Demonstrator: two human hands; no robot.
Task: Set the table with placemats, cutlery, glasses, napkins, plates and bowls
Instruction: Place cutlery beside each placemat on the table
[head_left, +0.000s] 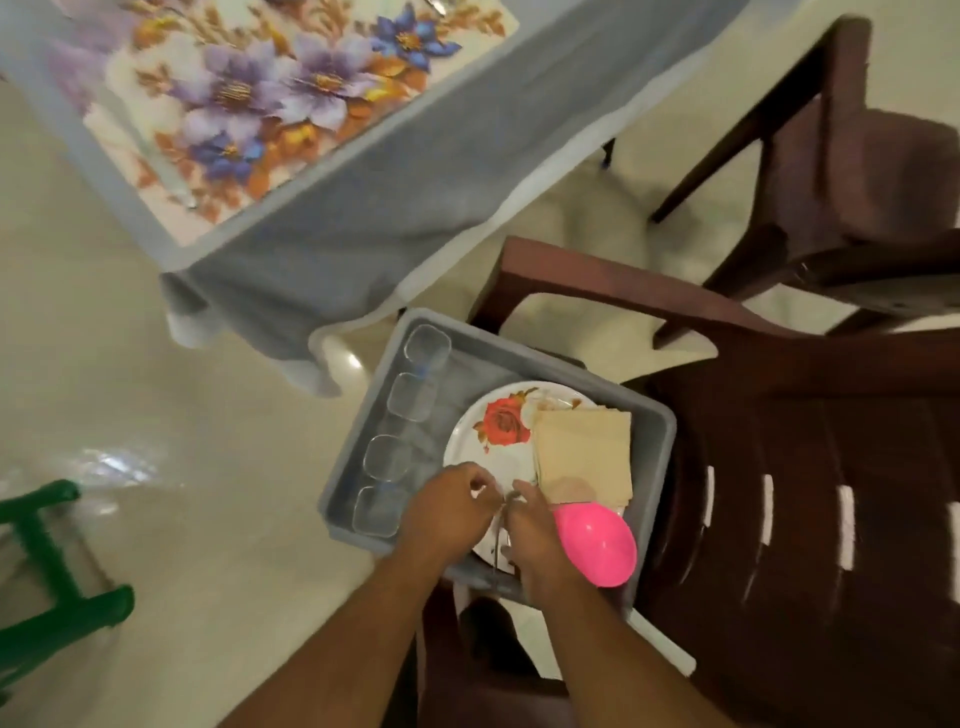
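Note:
A grey plastic bin (649, 467) rests on a brown chair and holds the tableware. Inside it lie a white plate with a red rose (493, 431), a stack of beige napkins (584, 452), a pink bowl (600, 545) and several clear glasses (410, 397) in a row along the left wall. My left hand (447, 514) and my right hand (530, 530) meet over the plate's near edge, and both pinch thin metal cutlery (500, 535) between them. A floral placemat (270, 98) lies on the table, which is covered by a grey cloth (363, 208).
A second brown chair (852, 171) stands at the upper right beside the table. A green stool (47, 587) stands on the pale tiled floor at the left. Open floor lies between the stool and the bin.

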